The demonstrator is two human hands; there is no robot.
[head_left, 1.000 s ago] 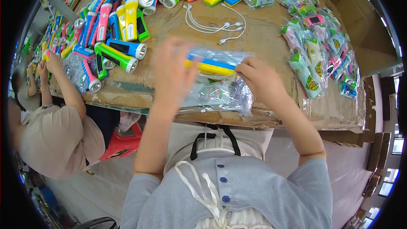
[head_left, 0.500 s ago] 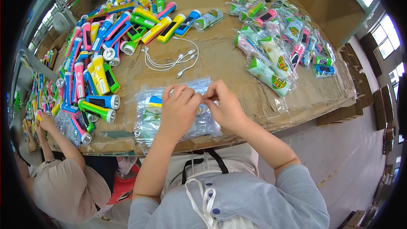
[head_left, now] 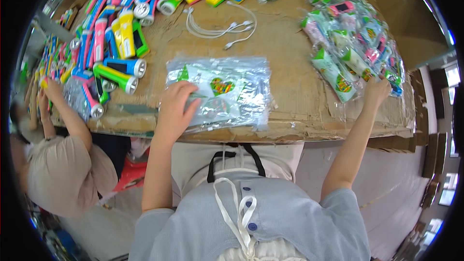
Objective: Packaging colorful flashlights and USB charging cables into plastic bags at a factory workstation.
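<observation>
My left hand lies on a stack of clear plastic bags with printed labels, near the front edge of the cardboard-covered table. Its fingers curl onto the top bag. My right hand is stretched far to the right and touches the near edge of a pile of bagged flashlights. Whether its fingers still grip a bag is unclear.
Loose coloured flashlights cover the table's left and far side. White cables lie beyond the bags. Another person in a beige top sits at the left, hands on flashlights. Flat cardboard boxes stand at the right.
Both hands were together on a bagged flashlight over the stack. My right hand has swung out to the pile at the right, while my left hand stayed on the bags.
</observation>
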